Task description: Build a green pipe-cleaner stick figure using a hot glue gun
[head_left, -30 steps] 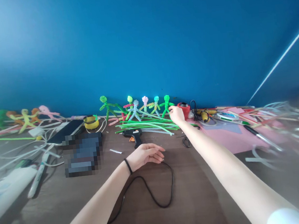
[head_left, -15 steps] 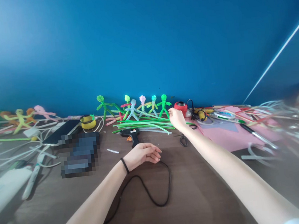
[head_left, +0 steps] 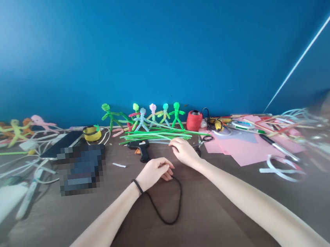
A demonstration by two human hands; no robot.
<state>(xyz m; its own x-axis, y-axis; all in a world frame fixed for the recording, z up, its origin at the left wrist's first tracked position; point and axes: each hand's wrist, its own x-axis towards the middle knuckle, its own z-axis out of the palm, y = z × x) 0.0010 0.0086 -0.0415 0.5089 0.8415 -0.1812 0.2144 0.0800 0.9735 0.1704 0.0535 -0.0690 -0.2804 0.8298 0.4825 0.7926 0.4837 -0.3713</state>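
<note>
My left hand [head_left: 155,173], with a black band on its wrist, is held over the table with its fingers curled together. A black cord [head_left: 171,222] hangs in a loop from its fingertips and passes under my left forearm. Close by on the right, my right hand [head_left: 184,153] is closed with its fingertips pinched; what they hold, if anything, is too small to make out. A black glue gun [head_left: 140,149] with an orange trigger lies just beyond my left hand. Black-handled scissors [head_left: 207,138] lie partly hidden behind my right hand.
Green pipe cleaners [head_left: 154,134] lie before several pipe-cleaner figures [head_left: 177,114] along the blue wall. A red spool [head_left: 194,121] and pink paper [head_left: 247,150] are on the right. Phones [head_left: 84,167], white cables and a yellow roll [head_left: 92,134] are on the left.
My right hand has come back from beside the red spool, moving left and nearer to my left hand. My left hand stays curled at the cord. The view has shifted slightly.
</note>
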